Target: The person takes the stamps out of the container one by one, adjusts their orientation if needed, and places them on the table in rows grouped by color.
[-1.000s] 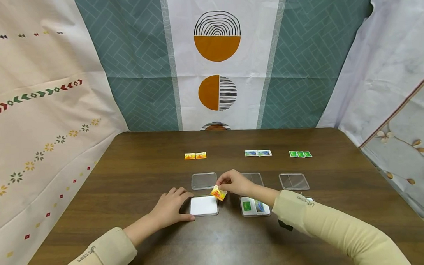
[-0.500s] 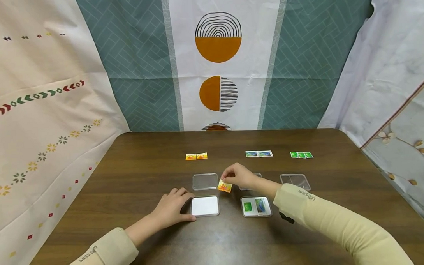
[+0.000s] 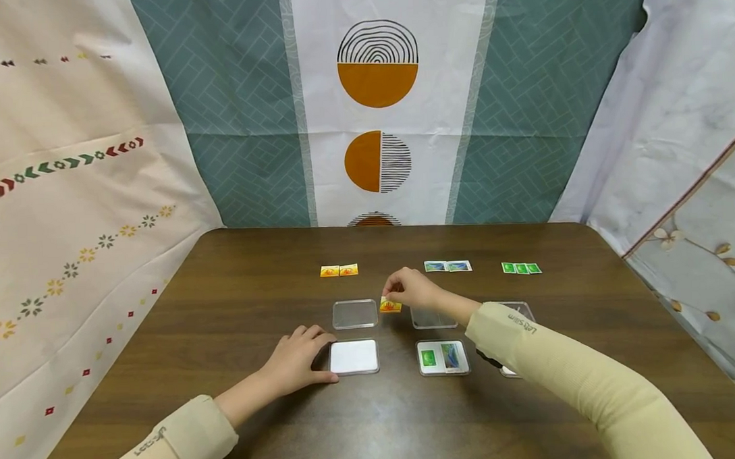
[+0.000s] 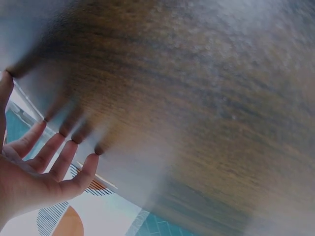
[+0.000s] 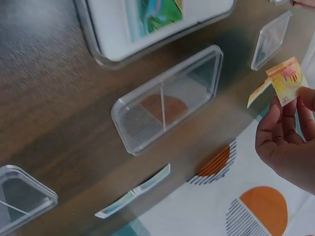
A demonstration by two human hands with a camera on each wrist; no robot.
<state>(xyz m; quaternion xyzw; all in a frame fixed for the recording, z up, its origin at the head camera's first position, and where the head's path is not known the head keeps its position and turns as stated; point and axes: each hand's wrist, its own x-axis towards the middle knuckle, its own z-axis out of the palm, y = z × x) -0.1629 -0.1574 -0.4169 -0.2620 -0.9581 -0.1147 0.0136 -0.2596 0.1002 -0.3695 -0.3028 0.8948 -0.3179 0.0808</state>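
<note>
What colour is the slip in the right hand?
The slip is yellow-orange with red marks, clearest in the right wrist view.

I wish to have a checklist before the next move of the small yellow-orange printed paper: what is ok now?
1. Small yellow-orange printed paper pinched by the right hand: ok.
2. White-topped, rectangular clear plastic case with nothing on its top: ok.
3. Left hand at the left side of that case: ok.
4. Left hand holding it firmly: cannot tell.
5. Paper over the case: not ok; it is held farther back, right of a clear rectangular plastic cover.
</note>
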